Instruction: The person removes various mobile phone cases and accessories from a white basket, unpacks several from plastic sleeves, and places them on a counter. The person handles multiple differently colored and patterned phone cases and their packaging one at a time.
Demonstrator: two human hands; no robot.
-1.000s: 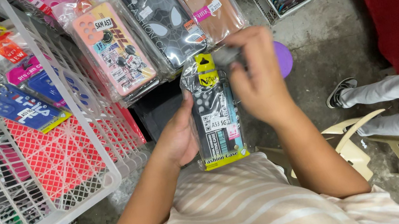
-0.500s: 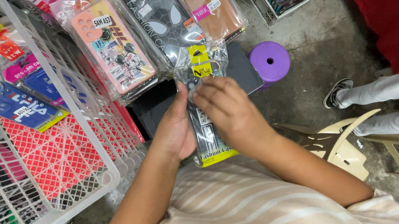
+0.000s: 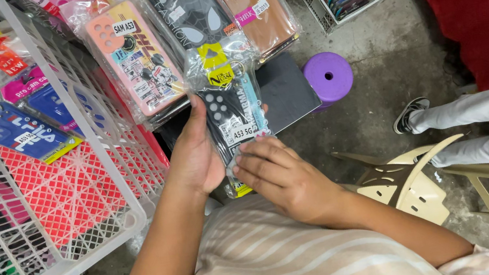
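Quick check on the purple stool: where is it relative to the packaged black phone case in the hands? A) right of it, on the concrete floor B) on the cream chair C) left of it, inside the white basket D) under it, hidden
A: the purple stool stands on the concrete floor, right of the packaged black phone case held by the left hand and right hand.

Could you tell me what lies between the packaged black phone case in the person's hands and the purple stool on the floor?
In the head view, a flat dark slab lies between the black phone case and the purple stool.

A black phone case (image 3: 234, 119) sealed in a clear plastic sleeve with a yellow header tag stands upright, held in front of other hanging packaged cases.
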